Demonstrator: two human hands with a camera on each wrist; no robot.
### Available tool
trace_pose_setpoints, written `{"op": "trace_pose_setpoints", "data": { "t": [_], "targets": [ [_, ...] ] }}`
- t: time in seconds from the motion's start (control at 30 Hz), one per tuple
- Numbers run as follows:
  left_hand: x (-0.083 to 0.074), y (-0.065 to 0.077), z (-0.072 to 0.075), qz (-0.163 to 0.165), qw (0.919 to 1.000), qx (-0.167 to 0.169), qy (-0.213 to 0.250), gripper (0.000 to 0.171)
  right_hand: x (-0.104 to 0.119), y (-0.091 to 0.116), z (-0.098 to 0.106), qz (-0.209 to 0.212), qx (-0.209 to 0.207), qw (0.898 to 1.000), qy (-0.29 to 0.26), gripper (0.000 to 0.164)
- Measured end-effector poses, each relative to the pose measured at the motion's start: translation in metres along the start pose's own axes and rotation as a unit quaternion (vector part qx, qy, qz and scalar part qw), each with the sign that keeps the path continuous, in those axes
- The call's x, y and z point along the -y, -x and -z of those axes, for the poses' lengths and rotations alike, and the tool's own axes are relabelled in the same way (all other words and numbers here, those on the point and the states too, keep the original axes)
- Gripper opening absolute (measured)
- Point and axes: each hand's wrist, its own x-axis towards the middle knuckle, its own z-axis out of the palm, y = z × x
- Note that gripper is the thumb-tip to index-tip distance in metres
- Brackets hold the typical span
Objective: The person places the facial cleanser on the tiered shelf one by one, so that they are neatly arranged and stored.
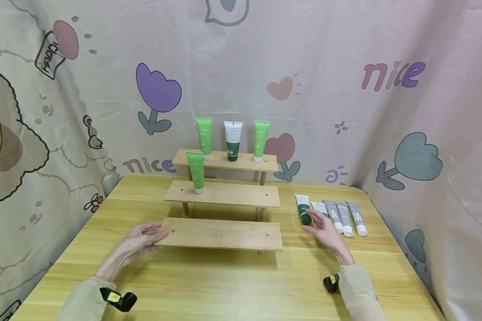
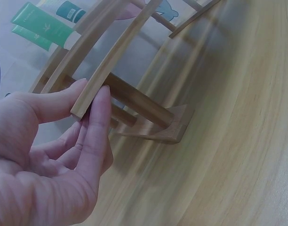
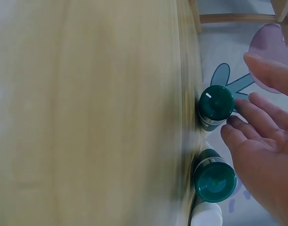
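Observation:
My left hand (image 1: 138, 243) pinches the left end of the lowest board (image 1: 221, 234) of a three-tier wooden stand, thumb above and fingers below. On the right, my right hand (image 1: 325, 229) hovers by a white-and-dark-green tube (image 1: 304, 209) lying on the table. In the right wrist view its fingertips reach close to that tube's green cap (image 3: 217, 103); whether they touch is unclear. The hand partly hides a second white-and-green tube (image 1: 319, 207). Three grey tubes (image 1: 357, 218) with white caps lie to its right.
Upright on the top board (image 1: 221, 161) are two light green tubes (image 1: 205, 136) with a white-and-dark-green tube (image 1: 233, 140) between them. One light green tube (image 1: 196, 171) stands at the left of the middle board (image 1: 233, 195). A patterned curtain (image 1: 313, 53) hangs behind the table (image 1: 209, 285).

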Motion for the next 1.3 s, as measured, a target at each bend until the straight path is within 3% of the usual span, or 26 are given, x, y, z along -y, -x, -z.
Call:
{"op": "trace_pose_setpoints", "data": {
  "t": [0.53,0.77,1.13,1.3],
  "targets": [
    [0.001,0.000,0.001,0.000,1.0000,0.003,-0.004,0.084,0.002,0.000,0.001,0.015,0.005,0.999,0.035,0.062],
    [0.000,0.000,0.001,0.002,0.9999,-0.001,-0.010,0.083,0.002,0.003,0.006,0.030,-0.001,0.999,0.037,0.053],
    [0.000,0.001,0.000,-0.002,1.0000,0.000,-0.007,0.083,0.004,0.003,0.010,0.008,-0.049,0.995,0.092,0.029],
    [0.001,0.002,0.000,-0.003,1.0000,0.000,-0.008,0.083,0.007,-0.003,0.007,-0.009,-0.068,0.992,0.106,0.028]
  ]
}}
